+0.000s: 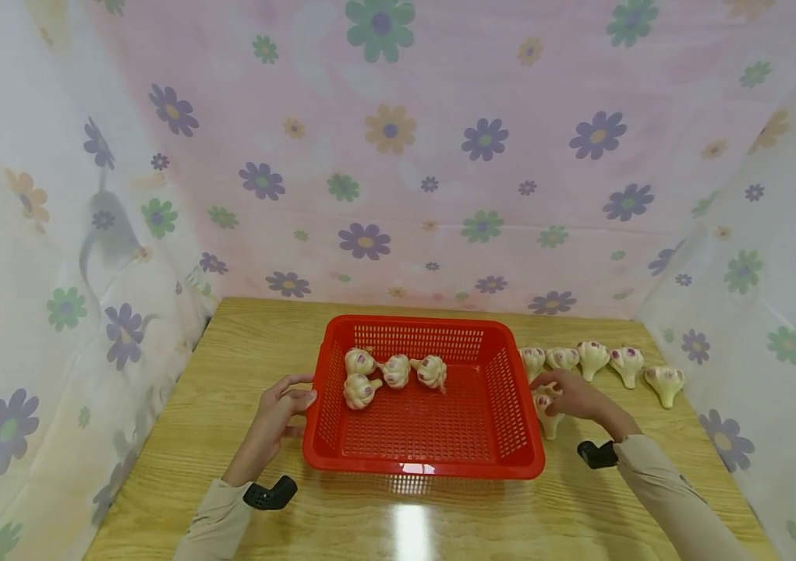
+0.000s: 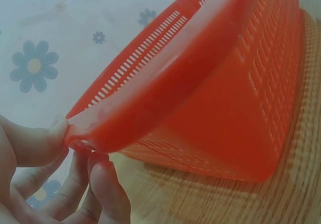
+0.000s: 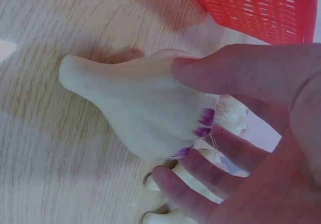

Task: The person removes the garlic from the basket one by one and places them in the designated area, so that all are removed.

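Observation:
A red plastic basket (image 1: 422,466) with slotted walls stands in the middle of the table. Several garlic bulbs (image 1: 395,372) lie in its left half. My left hand (image 1: 276,417) pinches the basket's left rim (image 2: 145,103), thumb on top and fingertips underneath. Right of the basket, my right hand (image 1: 575,397) holds a garlic bulb (image 3: 135,101) that is pale with purple marks at its root end. The thumb lies on the bulb's side, and the other fingers reach around the root end, partly hidden.
More garlic bulbs (image 1: 592,358) form a row on the table (image 1: 257,331) behind and to the right of my right hand. Flower-patterned cloth (image 1: 433,156) hangs at the back and on both sides.

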`<state>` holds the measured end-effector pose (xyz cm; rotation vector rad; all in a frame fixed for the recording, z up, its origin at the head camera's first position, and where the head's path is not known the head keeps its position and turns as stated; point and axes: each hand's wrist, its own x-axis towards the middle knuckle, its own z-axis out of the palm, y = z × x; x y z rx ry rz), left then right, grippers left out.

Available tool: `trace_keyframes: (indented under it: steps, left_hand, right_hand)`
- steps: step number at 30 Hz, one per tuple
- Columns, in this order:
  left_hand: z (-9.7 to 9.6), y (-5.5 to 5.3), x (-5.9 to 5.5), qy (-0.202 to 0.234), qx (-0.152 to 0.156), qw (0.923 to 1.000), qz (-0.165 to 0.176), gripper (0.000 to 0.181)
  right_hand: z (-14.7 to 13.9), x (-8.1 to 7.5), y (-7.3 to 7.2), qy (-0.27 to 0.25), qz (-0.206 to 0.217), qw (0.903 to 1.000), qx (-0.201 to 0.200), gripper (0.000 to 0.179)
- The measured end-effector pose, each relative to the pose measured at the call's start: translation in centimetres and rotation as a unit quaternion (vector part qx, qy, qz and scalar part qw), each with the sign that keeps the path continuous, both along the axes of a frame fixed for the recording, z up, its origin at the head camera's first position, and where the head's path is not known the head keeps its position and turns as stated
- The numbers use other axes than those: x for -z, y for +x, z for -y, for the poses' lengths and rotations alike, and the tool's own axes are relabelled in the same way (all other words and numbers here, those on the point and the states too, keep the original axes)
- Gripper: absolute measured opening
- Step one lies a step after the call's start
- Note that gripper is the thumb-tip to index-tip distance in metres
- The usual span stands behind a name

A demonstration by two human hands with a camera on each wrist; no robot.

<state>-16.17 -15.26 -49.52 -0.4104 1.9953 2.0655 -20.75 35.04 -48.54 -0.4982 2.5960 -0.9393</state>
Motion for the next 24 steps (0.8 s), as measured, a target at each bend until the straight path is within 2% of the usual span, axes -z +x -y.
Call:
trace_keyframes:
  steps: [9,13,19,24]
  left_hand:
    - [-0.2,-0.4,-0.1,-0.008,0.004,1.0,0.0,0.04]
    - [-0.2,-0.4,0.0,-0.01,0.004,0.9999,0.006,0.039]
    - [-0.1,-0.3,0.1,-0.013,0.004,0.9999,0.003,0.04]
    - [0.1,-0.2,0.1,-0.012,0.005,0.9999,0.001,0.041]
  right_hand:
    - [0.0,-0.7,0.2,0.024,-0.027,0.9994,-0.005,0.036]
    - [0.1,-1.6,0.2,0.025,-0.046,0.9986,-0.001,0.035]
    - [0.7,-3.3,0.0,0.012,-0.099,0.9951,-0.002,0.03]
    - [1.3,-4.5,-0.1,0.011,-0.091,0.9955,0.025,0.029]
